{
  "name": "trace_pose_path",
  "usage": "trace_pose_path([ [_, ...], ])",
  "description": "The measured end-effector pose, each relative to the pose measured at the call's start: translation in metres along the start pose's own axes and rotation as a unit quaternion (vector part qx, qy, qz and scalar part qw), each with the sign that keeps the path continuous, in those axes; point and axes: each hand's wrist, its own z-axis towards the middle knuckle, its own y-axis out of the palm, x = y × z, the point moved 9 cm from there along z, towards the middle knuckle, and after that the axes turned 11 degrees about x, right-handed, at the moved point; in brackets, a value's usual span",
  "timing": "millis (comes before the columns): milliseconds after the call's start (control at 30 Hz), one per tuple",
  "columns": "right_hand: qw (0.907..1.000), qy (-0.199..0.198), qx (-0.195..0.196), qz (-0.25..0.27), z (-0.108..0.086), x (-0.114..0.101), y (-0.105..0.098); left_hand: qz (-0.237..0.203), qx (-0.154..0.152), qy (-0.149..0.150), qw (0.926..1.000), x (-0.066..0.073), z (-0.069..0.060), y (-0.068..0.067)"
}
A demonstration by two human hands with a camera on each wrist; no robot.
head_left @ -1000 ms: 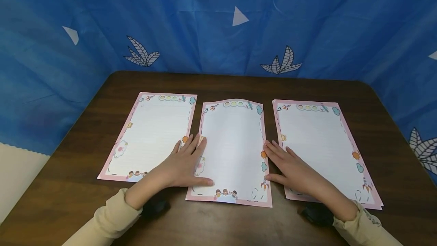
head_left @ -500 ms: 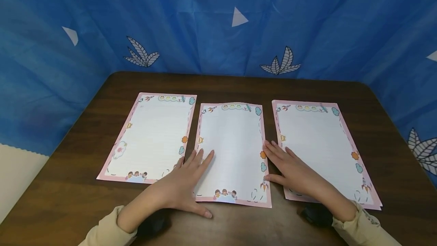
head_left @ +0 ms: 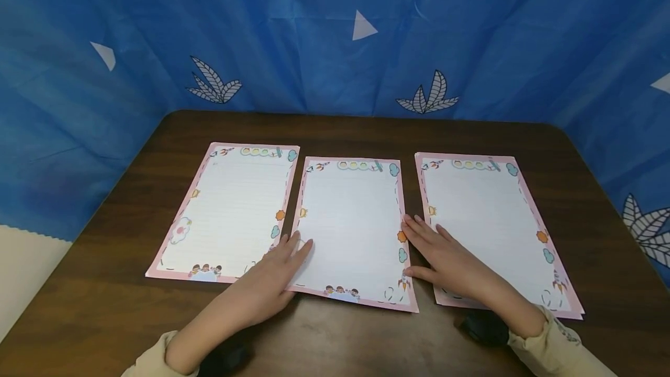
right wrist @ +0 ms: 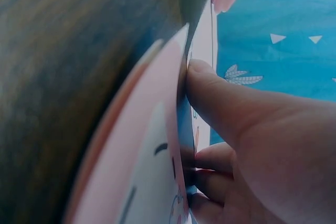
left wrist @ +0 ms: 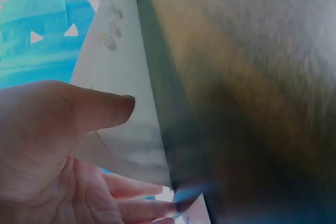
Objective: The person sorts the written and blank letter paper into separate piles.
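Three piles of pink-bordered letter paper lie in a row in the head view. My left hand (head_left: pixel 264 287) is at the lower left corner of the middle sheet (head_left: pixel 350 226), its fingers on top and its thumb underneath. That corner is raised, and the left wrist view shows the thumb (left wrist: pixel 105 111) against the sheet's pale underside (left wrist: pixel 118 61). Along the same sheet's right edge rests my right hand (head_left: pixel 447 258), fingers straight; its thumb (right wrist: pixel 215 90) touches the edge. The palm and wrist lie over the right pile (head_left: pixel 471 220), partly covering it.
The left pile (head_left: pixel 230 208) lies close beside the middle one, partly under the left hand. All stand on a dark wooden table (head_left: pixel 361 342). A blue curtain (head_left: pixel 314 45) hangs behind the table. A dark device (head_left: pixel 484 327) sits beneath the right wrist.
My left hand slid down the middle sheet's left edge, and its thumb went from on top to under the corner, which rose. The sheet's bulge flattened. The right hand stayed.
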Motion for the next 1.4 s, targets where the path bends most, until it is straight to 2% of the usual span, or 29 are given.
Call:
trace_pose_path([
  [100,1.0000,0.000,-0.002,-0.002,0.001,0.000,0.000,-0.010,0.020,-0.020,0.9996,-0.006,0.002,-0.008],
  [200,1.0000,0.001,-0.003,-0.001,0.001,-0.001,-0.001,-0.053,0.064,-0.030,0.9961,-0.010,0.004,-0.020],
  [267,1.0000,0.003,-0.003,-0.002,0.001,0.000,-0.001,-0.121,0.098,-0.035,0.9871,-0.013,0.005,-0.028],
  [300,1.0000,0.004,-0.003,-0.003,0.002,0.000,-0.001,-0.166,0.107,-0.041,0.9793,-0.015,0.007,-0.030],
  [333,1.0000,0.005,-0.003,-0.003,0.002,0.000,-0.001,-0.220,0.109,-0.049,0.9682,-0.017,0.008,-0.031],
  [367,1.0000,0.006,-0.002,-0.004,0.002,0.001,-0.001,-0.282,0.102,-0.063,0.9520,-0.020,0.011,-0.030],
  [400,1.0000,0.006,-0.002,-0.004,0.002,0.001,-0.001,-0.339,0.089,-0.082,0.9328,-0.024,0.012,-0.027],
  [467,1.0000,0.006,-0.001,-0.002,0.001,0.001,-0.002,-0.445,0.058,-0.141,0.8826,-0.033,0.016,-0.019],
  [500,1.0000,0.006,-0.001,0.000,0.001,0.001,-0.002,-0.483,0.045,-0.171,0.8574,-0.037,0.018,-0.016],
  [533,1.0000,0.007,-0.001,0.001,0.001,0.001,-0.001,-0.512,0.038,-0.197,0.8354,-0.042,0.020,-0.013],
  [567,1.0000,0.007,-0.001,0.002,0.001,0.001,-0.001,-0.528,0.035,-0.219,0.8196,-0.046,0.022,-0.011],
  [600,1.0000,0.007,0.000,0.003,0.001,0.001,-0.001,-0.535,0.032,-0.234,0.8112,-0.051,0.024,-0.010],
  [633,1.0000,0.008,-0.001,0.003,0.001,0.001,-0.001,-0.538,0.029,-0.244,0.8062,-0.054,0.027,-0.010],
  [667,1.0000,0.009,0.000,0.004,0.000,0.001,-0.001,-0.539,0.027,-0.247,0.8050,-0.057,0.030,-0.010],
  [700,0.9999,0.009,0.000,0.005,0.000,0.001,-0.001,-0.534,0.025,-0.247,0.8081,-0.059,0.033,-0.011],
  [800,0.9999,0.010,0.000,0.008,0.000,0.001,0.000,-0.510,0.018,-0.236,0.8269,-0.062,0.041,-0.013],
  [900,0.9999,0.007,-0.001,0.011,0.000,0.001,0.000,-0.479,0.026,-0.228,0.8473,-0.064,0.047,-0.015],
  [967,0.9999,0.006,-0.001,0.012,0.001,0.001,0.001,-0.457,0.040,-0.226,0.8593,-0.066,0.048,-0.015],
  [1167,0.9996,0.017,0.001,0.022,0.001,0.002,0.001,-0.408,0.098,-0.199,0.8858,-0.063,0.045,-0.019],
  [1267,0.9990,0.034,0.005,0.030,0.002,0.005,0.000,-0.382,0.126,-0.183,0.8971,-0.060,0.041,-0.024],
  [1333,0.9979,0.051,0.011,0.038,0.002,0.008,-0.001,-0.376,0.141,-0.170,0.9002,-0.057,0.039,-0.028],
  [1400,0.9962,0.072,0.017,0.047,0.002,0.012,-0.002,-0.379,0.155,-0.155,0.8992,-0.054,0.037,-0.033],
])
